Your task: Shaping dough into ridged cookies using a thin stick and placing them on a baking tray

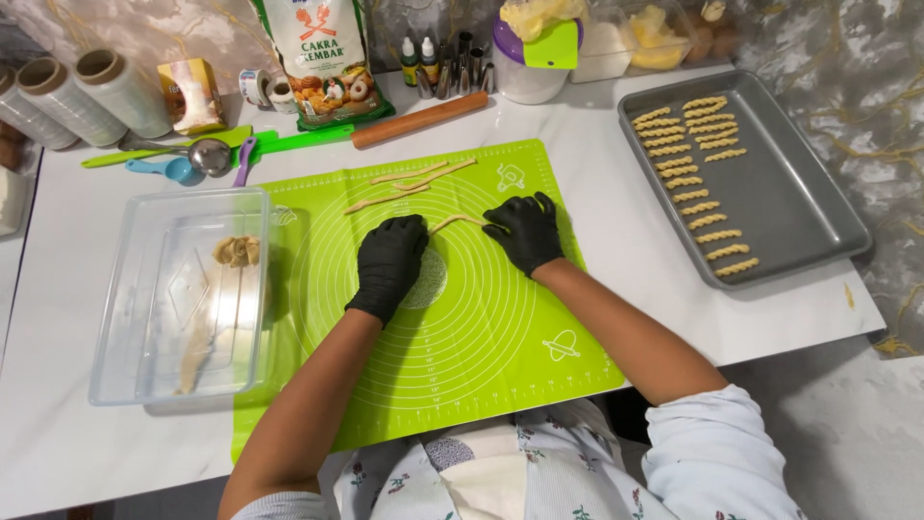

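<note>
Head view: black-gloved left hand [388, 262] and right hand [525, 229] apart, pressing thin dough strip [456, 221] on green silicone mat [481, 337].

thin pale dough strip [456, 221], slightly bent, flat on the green mat [481, 327] between two gloved hands

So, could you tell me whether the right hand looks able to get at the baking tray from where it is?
Probably yes: the right hand rests on the green mat, and only bare tabletop lies between it and the tray.
</note>
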